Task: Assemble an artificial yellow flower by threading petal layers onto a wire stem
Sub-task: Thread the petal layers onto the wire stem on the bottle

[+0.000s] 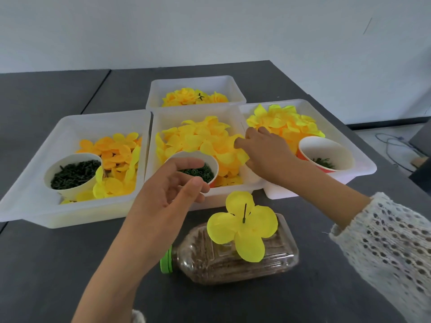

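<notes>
A yellow four-petal layer [245, 227] sits on a dark wire stem [244, 213] that stands up from a plastic bottle [233, 264] lying on its side. My left hand [168, 192] hovers over a paper cup [211, 160] of small green pieces in the middle tray [186, 115]; its thumb and fingers are apart and hold nothing. My right hand [263, 155] reaches into the same tray, fingertips down on the loose yellow petals [198, 141] at its right side. Whether they grip a petal is hidden.
The left tray [35, 206] holds orange-yellow petals and a cup of dark green pieces [72, 173]. The right tray [363, 164] holds bright yellow petals [284, 122] and an orange cup [326, 152]. A back tray [186, 85] holds finished flowers [193, 96]. The dark table's edge runs along the right.
</notes>
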Tool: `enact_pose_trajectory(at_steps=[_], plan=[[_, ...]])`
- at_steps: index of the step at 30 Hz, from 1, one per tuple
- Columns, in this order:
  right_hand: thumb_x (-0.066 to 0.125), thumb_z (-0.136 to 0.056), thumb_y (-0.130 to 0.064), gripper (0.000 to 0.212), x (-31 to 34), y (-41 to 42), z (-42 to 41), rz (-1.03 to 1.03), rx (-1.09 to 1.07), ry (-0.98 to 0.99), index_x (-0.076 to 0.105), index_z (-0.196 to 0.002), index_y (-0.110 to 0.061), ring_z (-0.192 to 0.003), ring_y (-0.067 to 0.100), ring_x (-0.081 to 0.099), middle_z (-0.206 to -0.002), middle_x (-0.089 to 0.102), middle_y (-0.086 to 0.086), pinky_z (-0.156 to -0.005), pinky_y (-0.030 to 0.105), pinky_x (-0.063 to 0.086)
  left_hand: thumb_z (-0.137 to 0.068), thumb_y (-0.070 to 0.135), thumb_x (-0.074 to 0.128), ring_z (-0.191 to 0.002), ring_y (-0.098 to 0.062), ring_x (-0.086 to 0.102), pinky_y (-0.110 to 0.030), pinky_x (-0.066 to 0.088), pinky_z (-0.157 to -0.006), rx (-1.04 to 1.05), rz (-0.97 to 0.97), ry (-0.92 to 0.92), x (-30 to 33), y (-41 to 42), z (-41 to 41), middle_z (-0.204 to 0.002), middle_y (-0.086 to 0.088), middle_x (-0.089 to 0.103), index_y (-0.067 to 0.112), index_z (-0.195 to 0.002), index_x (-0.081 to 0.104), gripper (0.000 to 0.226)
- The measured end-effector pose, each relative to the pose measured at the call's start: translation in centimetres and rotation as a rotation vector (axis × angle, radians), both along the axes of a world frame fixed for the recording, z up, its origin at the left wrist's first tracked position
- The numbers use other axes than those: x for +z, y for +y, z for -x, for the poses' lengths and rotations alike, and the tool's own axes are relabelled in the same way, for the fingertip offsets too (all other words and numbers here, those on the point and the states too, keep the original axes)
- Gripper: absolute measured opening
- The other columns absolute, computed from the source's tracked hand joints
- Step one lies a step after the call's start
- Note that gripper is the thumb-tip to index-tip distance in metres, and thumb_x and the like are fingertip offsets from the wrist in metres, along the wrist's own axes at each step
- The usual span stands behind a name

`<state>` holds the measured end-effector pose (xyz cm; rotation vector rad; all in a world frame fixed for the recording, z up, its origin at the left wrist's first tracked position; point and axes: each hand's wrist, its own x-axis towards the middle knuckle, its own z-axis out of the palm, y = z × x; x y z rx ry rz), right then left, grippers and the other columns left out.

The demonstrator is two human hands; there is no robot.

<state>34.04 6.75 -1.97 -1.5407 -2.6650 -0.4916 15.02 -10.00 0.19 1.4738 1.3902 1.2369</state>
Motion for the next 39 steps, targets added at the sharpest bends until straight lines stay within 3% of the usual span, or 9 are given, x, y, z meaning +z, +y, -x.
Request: enact_pose_trajectory(at_steps=[6, 10, 13, 17, 22, 24, 27, 32, 39], plan=[[0.043, -0.100, -0.029, 0.033, 2.7, -2.0, -0.9, -0.105, -0.020, 0.460, 0.058, -0.130, -0.028, -0.108, 0.030, 0.055, -0.121, 0.055, 0.008, -0.067, 0.035, 0.048, -0.088, 0.042, 0.049, -0.081, -0.005, 0.067, -0.018, 0.048, -0.067, -0.023, -0.008, -0.001, 0.3, 0.3, -0.1, -0.088, 0.007, 0.073, 0.040, -0.105, 0.066, 0.024], [0.043, -0.087, -0.006, 0.046, 5.5, -7.0, -1.2, -0.127, 0.405, 0.762, 0.061, -0.128, -0.018, -0.098, 0.028, 0.055, -0.122, 0.056, 0.011, -0.071, 0.036, 0.049, -0.095, 0.056, 0.043, -0.073, -0.013, 0.063, -0.019, 0.048, -0.055, -0.034, 0.088, -0.146, 1.1, 0.5, -0.4, -0.084, 0.000, 0.072, 0.029, -0.099, 0.071, 0.040], [0.051, -0.081, 0.011, 0.052, 6.1, -10.9, -1.6, -0.148, 0.666, 0.707, 0.060, -0.126, -0.015, -0.094, 0.028, 0.053, -0.124, 0.057, 0.015, -0.073, 0.037, 0.046, -0.065, 0.071, 0.035, -0.071, -0.029, 0.054, -0.030, 0.044, -0.051, -0.045, 0.249, -0.346, 1.8, 0.4, -1.0, -0.077, -0.010, 0.069, 0.016, -0.094, 0.073, 0.073], [0.051, -0.096, -0.005, 0.038, 5.6, -13.0, -2.5, -0.233, 0.792, 0.562, 0.056, -0.127, -0.026, -0.091, 0.031, 0.056, -0.127, 0.058, 0.008, -0.068, 0.042, 0.047, -0.049, 0.075, 0.053, -0.069, -0.031, 0.067, -0.034, 0.055, -0.061, -0.068, 0.302, -0.458, 2.5, -0.7, -1.4, -0.076, -0.012, 0.071, 0.025, -0.064, 0.077, 0.057], [0.042, -0.100, -0.023, 0.036, 5.1, -12.7, -3.3, 0.059, 0.523, 0.958, 0.044, -0.135, -0.028, -0.095, 0.012, 0.054, -0.121, 0.055, -0.009, -0.079, 0.022, 0.044, -0.079, 0.058, 0.059, -0.055, -0.028, 0.044, -0.031, 0.044, -0.055, -0.153, 0.100, -0.278, 2.9, -1.5, -1.3, -0.067, -0.015, 0.051, 0.018, -0.085, 0.070, 0.042], [0.042, -0.093, -0.046, 0.033, 5.9, -12.3, -3.1, 0.452, 0.349, 1.263, 0.059, -0.118, -0.032, -0.074, 0.013, 0.055, -0.096, 0.066, -0.008, -0.063, 0.023, 0.043, -0.081, 0.058, 0.057, -0.057, -0.037, 0.037, -0.042, 0.040, -0.054, -0.154, 0.052, -0.287, 3.2, -1.1, -1.5, -0.071, -0.027, 0.048, 0.011, -0.089, 0.067, 0.048], [0.041, -0.070, -0.079, 0.055, 7.0, -12.2, -2.8, 0.933, 0.110, 1.328, 0.071, -0.075, -0.034, -0.051, 0.012, 0.050, -0.063, 0.064, -0.005, -0.045, 0.021, 0.038, -0.083, 0.055, 0.056, -0.052, -0.022, 0.044, -0.028, 0.044, -0.050, -0.189, 0.009, -0.290, 3.5, -0.9, -1.9, -0.068, -0.021, 0.055, 0.002, -0.093, 0.062, 0.055], [0.062, -0.087, -0.042, 0.030, 7.1, -12.8, -3.2, 0.981, 0.114, 1.342, 0.062, -0.071, -0.017, -0.047, 0.011, 0.039, -0.058, 0.054, -0.001, -0.042, 0.016, 0.034, -0.091, 0.046, 0.059, -0.054, -0.010, 0.056, -0.020, 0.044, -0.052, -0.233, -0.014, -0.264, 2.7, -1.4, -2.0, -0.066, -0.002, 0.060, -0.002, -0.091, 0.065, 0.048], [0.060, -0.071, -0.050, 0.033, 5.7, -12.1, -3.7, 1.024, 0.013, 1.293, 0.062, -0.060, -0.018, -0.045, 0.012, 0.032, -0.056, 0.045, 0.003, -0.044, 0.018, 0.029, -0.085, 0.058, 0.050, -0.049, -0.001, 0.039, -0.010, 0.031, -0.050, -0.194, 0.065, 0.026, 0.5, -3.3, -1.1, -0.053, 0.013, 0.046, 0.028, -0.067, 0.059, 0.036]])
